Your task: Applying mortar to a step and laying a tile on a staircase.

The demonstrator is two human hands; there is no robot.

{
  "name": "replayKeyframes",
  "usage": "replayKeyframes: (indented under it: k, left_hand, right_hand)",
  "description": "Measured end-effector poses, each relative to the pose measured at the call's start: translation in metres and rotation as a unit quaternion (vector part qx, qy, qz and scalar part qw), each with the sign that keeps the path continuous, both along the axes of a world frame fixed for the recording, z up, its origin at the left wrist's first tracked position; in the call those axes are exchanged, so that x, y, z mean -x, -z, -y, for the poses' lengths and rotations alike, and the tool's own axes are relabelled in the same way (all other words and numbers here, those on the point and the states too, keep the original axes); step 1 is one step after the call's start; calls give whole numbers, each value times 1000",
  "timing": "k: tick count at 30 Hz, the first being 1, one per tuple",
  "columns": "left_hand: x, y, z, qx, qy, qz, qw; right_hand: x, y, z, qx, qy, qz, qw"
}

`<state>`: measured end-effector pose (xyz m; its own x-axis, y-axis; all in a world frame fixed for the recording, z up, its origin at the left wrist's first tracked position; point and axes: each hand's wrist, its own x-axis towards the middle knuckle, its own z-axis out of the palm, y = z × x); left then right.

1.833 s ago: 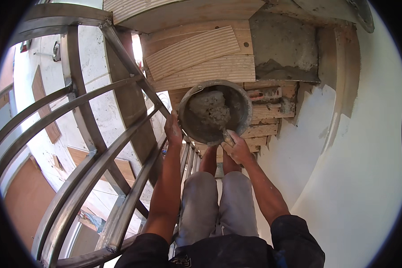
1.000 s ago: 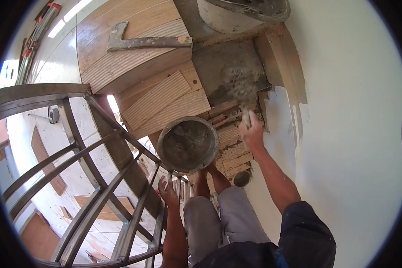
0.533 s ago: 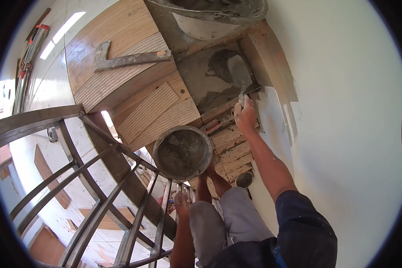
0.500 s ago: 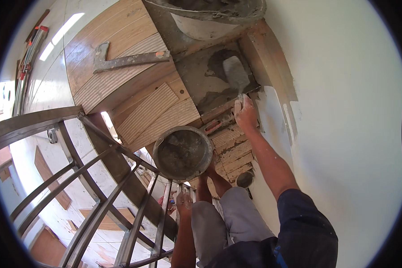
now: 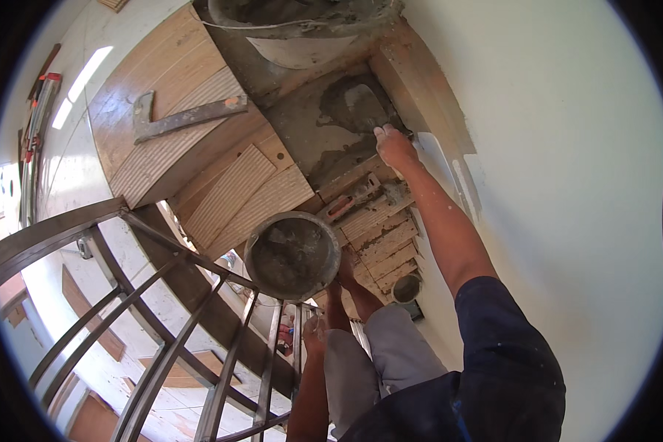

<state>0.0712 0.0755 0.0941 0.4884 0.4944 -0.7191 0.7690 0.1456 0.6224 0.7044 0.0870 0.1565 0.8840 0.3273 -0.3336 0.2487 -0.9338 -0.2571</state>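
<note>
My right hand (image 5: pixel 394 149) is closed round the handle of a trowel, its blade (image 5: pixel 362 104) lying in wet grey mortar on a cement-covered step (image 5: pixel 295 125) beside the wall. My left hand (image 5: pixel 314 331) is low beside my knee and the metal railing; whether its fingers grip anything is unclear. A mortar-smeared round bucket (image 5: pixel 292 256) with grey mix inside stands below the step, near my feet. A red-and-grey tool (image 5: pixel 350 200) lies on a lower step. A metal square (image 5: pixel 188 120) rests on the wood-look tiles above loose ribbed tile pieces (image 5: pixel 236 188).
A metal railing (image 5: pixel 166 346) curves along my left over a drop to a lower floor. A white wall (image 5: pixel 560 184) bounds the right. A large mortar tub (image 5: pixel 302 44) sits on the upper step, long bars (image 5: pixel 37 140) at far left, a small bucket (image 5: pixel 407 287) farther down the stairs.
My right hand first lifted mortar out of the bucket and dropped it on the step; now it presses the trowel higher up there. My left hand left the bucket's rim. The view has turned.
</note>
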Motion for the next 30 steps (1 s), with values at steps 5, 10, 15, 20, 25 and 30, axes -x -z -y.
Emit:
replayKeyframes:
  k: [5, 10, 15, 20, 25, 30]
  left_hand:
    - [-48, -29, -9, 108, -147, 14, 983]
    - [-28, -23, -13, 52, -153, 6, 987]
    - [-1, -2, -4, 113, -90, 22, 989]
    - [23, -5, 5, -34, 67, -17, 997]
    - [-10, -21, -3, -15, 72, 6, 997]
    - [-27, -16, -14, 3, -5, 63, 998]
  right_hand:
    - [9, -7, 24, -106, 195, -215, 951]
    - [7, -63, 14, -156, 214, -320, 910]
    - [-30, -32, -3, -290, 285, -294, 865]
    - [-15, -31, -33, -215, 187, -318, 904]
    - [-20, -27, 56, -5, -80, -49, 996]
    - [-22, -13, 83, -28, -7, -36, 999]
